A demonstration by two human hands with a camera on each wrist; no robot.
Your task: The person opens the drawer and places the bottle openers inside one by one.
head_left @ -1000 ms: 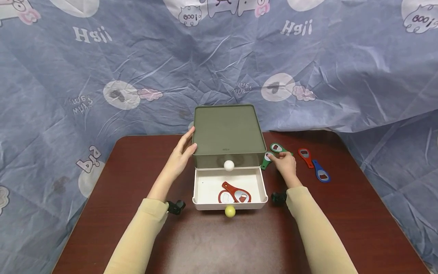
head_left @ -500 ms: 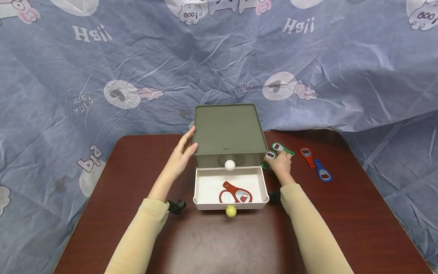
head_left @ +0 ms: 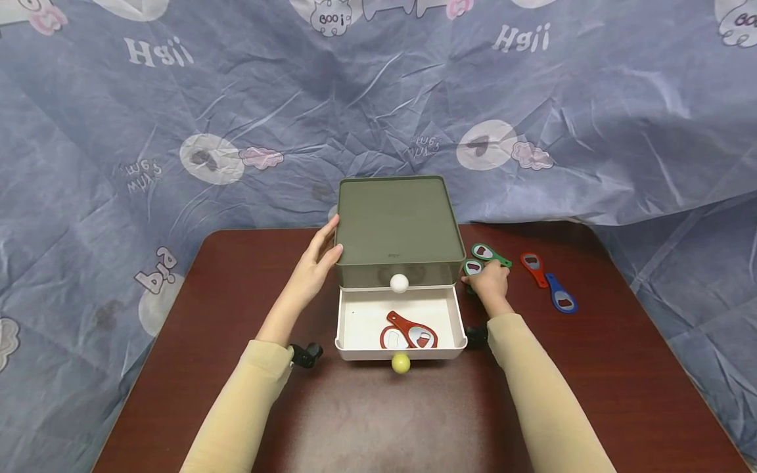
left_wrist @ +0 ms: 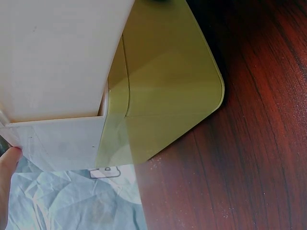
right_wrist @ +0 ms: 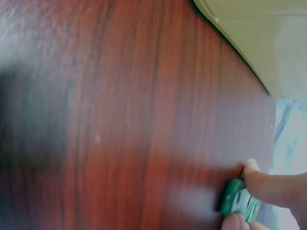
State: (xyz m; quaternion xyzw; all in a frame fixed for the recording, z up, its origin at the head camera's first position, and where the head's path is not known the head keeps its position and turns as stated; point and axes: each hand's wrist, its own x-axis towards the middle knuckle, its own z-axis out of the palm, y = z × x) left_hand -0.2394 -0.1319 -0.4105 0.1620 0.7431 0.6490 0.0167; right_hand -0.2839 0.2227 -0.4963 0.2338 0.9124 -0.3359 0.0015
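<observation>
My left hand (head_left: pixel 308 268) rests against the left side of a green-topped drawer box (head_left: pixel 399 220), fingers extended along its edge. In the left wrist view only a fingertip (left_wrist: pixel 12 155) shows beside the box's white wall. On the box's right, my right hand (head_left: pixel 489 281) pinches a green bottle opener (head_left: pixel 473 267) between thumb and fingers. The right wrist view shows that opener (right_wrist: pixel 232 197) tilted at the table, partly covered by the fingers. Just behind lies another green bottle opener (head_left: pixel 483 251), close to the right fingers. The lower drawer (head_left: pixel 361 322) is pulled out and holds two red bottle openers (head_left: pixel 408 328).
Farther right on the dark wooden table (head_left: pixel 591 368) lie a red bottle opener (head_left: pixel 532 262) and a blue bottle opener (head_left: pixel 563 299). A yellow knob (head_left: pixel 400 363) sits on the drawer front, a white knob (head_left: pixel 399 283) above. A patterned cloth (head_left: pixel 378 98) hangs behind.
My right hand has moved toward the box and taken hold of the nearer green bottle opener, which has shifted slightly right. The left hand stays on the box.
</observation>
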